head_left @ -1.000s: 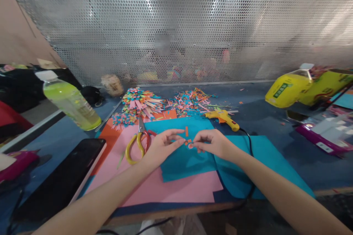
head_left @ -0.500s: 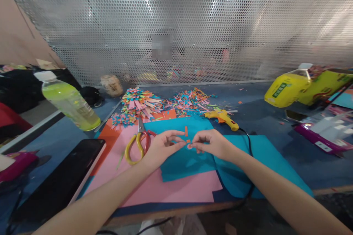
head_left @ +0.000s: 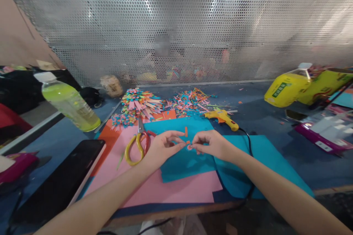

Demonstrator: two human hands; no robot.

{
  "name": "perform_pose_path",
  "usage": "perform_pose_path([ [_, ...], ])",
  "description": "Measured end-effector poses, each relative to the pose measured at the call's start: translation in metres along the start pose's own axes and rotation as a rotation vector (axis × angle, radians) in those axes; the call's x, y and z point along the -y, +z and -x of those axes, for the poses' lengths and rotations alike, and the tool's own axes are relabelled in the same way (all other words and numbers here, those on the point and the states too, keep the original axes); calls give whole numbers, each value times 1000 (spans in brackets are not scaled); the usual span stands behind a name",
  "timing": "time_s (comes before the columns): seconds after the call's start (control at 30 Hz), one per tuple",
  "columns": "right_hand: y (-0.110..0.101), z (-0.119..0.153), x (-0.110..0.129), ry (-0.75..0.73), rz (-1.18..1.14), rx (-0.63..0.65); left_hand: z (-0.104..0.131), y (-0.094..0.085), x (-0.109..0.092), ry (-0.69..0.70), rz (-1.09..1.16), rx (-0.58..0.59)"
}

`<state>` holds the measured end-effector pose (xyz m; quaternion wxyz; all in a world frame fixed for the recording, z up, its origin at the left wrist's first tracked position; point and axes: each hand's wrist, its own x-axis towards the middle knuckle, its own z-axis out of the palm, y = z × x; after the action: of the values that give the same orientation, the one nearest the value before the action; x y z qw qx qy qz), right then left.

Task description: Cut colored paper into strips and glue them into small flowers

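Note:
Over a blue paper sheet [head_left: 190,167], my right hand [head_left: 213,146] is closed in a pinch on a small pink-and-orange paper coil [head_left: 189,147]. My left hand [head_left: 165,144] is closed too, its thumb and fingertips at the left side of the coil, on an orange paper strip [head_left: 186,131]. One end of that strip sticks up between the hands. Yellow-and-red-handled scissors [head_left: 137,150] lie just left of my left hand, on pink paper [head_left: 171,192]. A yellow glue gun [head_left: 223,117] rests beyond my right hand, its cord running under my right forearm.
Folded paper pieces [head_left: 140,102] and loose strips [head_left: 190,101] pile up behind the blue sheet. A green drink bottle [head_left: 70,102] and black phone [head_left: 60,180] are at left. A yellow bottle [head_left: 286,88] stands right. A perforated metal panel [head_left: 176,14] closes off the back.
Almost nothing differs. The coil between my fingertips has turned or shifted very slightly; both hands stay in the same place.

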<state>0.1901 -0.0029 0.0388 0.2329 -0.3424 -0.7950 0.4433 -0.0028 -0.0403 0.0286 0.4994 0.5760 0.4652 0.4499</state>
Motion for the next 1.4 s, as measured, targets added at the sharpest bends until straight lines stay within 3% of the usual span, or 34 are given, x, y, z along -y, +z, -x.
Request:
perform_pose_path([
  [0.83,0,0,2,-31,-58,-41,1,2,-11,-56,74,-47],
  [0.93,-2,0,2,-147,145,-120,1,2,-10,-40,75,-95],
  [1.03,-5,2,-1,-401,473,-189,1,3,-8,-51,131,-107],
  [1.17,-7,7,-2,-676,817,-183,1,9,-6,-213,350,-11],
  [1.27,-7,10,1,-713,945,-154,2,11,-5,-248,431,28],
  [1.4,-6,10,1,-718,891,-133,2,10,-4,-203,437,25],
])
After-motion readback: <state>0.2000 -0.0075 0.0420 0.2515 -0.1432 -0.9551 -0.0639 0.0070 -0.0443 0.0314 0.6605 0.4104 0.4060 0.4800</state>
